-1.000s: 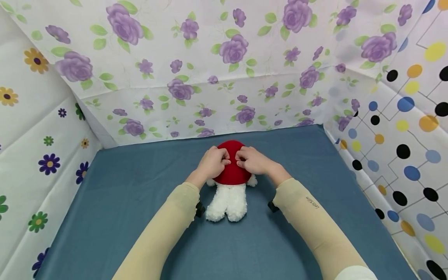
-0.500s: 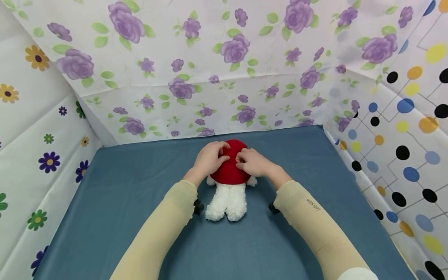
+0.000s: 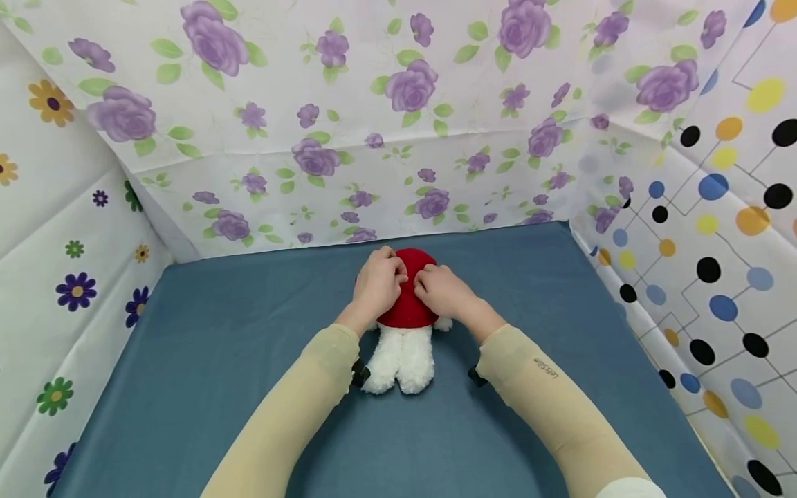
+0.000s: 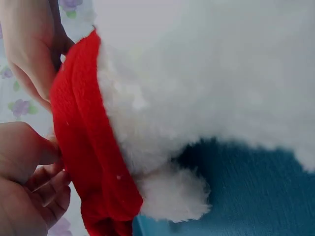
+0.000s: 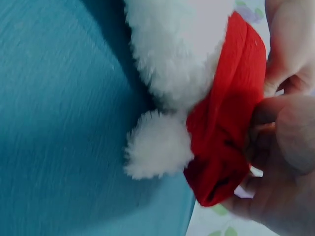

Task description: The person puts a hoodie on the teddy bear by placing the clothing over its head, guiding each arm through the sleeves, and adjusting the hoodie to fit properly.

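A white fluffy plush toy (image 3: 400, 360) lies on the blue cloth with its two legs toward the near side. Red fabric (image 3: 407, 304) covers its upper part; in the left wrist view the red fabric (image 4: 83, 132) hangs in folds beside the white fur (image 4: 147, 113). My left hand (image 3: 378, 285) pinches the red fabric at its left upper part, fingers bent. Opposite it, my right hand (image 3: 447, 294) has curled fingers pinching the fabric's right side. The right wrist view shows that hand (image 5: 285, 152) against the red folds (image 5: 226, 118), with a white fluffy paw (image 5: 157, 145) below.
Blue cloth (image 3: 218, 360) covers the table. Behind it stands a white sheet with purple flowers (image 3: 261, 124); a sheet with coloured flowers (image 3: 37, 290) is on the left and one with dots and lines (image 3: 697, 228) on the right.
My left hand opened a little at the fingers, then closed them again on the fabric, slightly farther up. The right hand has shifted slightly left. The whole view has moved a little.
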A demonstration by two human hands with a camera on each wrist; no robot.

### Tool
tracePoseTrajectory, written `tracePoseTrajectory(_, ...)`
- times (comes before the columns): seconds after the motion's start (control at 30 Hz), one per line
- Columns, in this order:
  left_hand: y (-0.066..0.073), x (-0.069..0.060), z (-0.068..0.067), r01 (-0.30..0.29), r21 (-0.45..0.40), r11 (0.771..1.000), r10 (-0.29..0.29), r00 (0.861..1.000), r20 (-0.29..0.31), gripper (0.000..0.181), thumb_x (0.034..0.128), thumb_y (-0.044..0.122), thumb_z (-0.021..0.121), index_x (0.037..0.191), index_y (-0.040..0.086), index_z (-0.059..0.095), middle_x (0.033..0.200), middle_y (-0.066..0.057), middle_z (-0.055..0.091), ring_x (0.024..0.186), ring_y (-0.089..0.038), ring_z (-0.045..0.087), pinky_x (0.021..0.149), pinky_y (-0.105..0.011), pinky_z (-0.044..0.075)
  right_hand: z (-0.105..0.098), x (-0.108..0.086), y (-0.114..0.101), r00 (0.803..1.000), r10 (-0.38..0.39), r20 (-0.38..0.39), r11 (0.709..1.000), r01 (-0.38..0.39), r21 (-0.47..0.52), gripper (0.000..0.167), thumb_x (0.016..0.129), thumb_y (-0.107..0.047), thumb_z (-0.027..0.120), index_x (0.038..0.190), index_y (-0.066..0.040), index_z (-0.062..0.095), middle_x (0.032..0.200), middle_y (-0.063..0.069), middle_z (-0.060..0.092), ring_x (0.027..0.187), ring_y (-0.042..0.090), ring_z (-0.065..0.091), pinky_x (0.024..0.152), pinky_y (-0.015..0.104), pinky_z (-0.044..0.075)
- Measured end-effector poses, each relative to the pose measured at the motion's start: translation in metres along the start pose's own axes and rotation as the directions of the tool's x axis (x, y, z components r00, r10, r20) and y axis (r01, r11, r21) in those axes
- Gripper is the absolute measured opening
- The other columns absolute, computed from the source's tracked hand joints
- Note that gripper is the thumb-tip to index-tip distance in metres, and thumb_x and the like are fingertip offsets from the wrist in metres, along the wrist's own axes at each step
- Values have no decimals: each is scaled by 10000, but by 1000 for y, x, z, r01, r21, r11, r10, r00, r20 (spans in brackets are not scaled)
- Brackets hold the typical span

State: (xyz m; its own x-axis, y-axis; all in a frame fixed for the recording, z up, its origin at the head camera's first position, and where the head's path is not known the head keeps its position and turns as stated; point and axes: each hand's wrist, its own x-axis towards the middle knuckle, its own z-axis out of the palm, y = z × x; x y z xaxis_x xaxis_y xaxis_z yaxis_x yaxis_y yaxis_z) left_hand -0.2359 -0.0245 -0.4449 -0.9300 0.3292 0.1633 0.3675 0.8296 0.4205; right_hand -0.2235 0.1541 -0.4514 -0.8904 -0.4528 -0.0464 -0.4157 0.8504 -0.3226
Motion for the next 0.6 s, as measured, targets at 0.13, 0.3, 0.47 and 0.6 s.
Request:
tracePoseTrajectory(0.13, 1, -6, -3, -53, 20, 998, 52, 998, 46, 128, 1051, 165, 708, 951, 86, 727, 1126, -63, 658, 1067, -263, 587, 921, -394, 555, 5, 3, -5, 1000, 11, 5, 994, -11, -108, 311, 1150, -196, 464, 1078, -17, 709, 1003, 118, 657, 1002, 263, 575, 973, 450, 445)
tracePoseTrajectory(0.3, 0, -11, -7, -64, -4, 998, 64, 994, 84, 138, 1052, 145, 701, 922, 101, 703, 952, -57, 670, 992, -263, 595, 882, -411, 560, 3, 1, -5, 1000, 22, -7, 998, -22, -59, 277, 1147, -199, 493, 1139, -12, 697, 1056, 124, 655, 1021, 269, 580, 984, 442, 447)
tracePoseTrajectory(0.47, -5, -13, -3, -32, -30, 999, 35, 996, 82, 134, 1056, 144, 696, 927, 107, 689, 930, -49, 670, 973, -251, 586, 846, -405, 567, -1, -4, 0, 994, 61, -94, 990, -49, 133, 230, 1085, -193, 665, 1254, -54, 595, 1023, 87, 628, 897, 229, 618, 820, 391, 551)
tracePoseTrajectory(0.6, -7, -14, 1, -27, -79, 997, 35, 995, 91, 132, 1061, 135, 686, 932, 108, 677, 938, -47, 660, 978, -247, 580, 843, -407, 565, -1, -3, 2, 983, 77, -169, 988, -53, 144, 313, 1045, -189, 731, 1298, -69, 591, 1031, 89, 629, 877, 226, 637, 779, 387, 573)
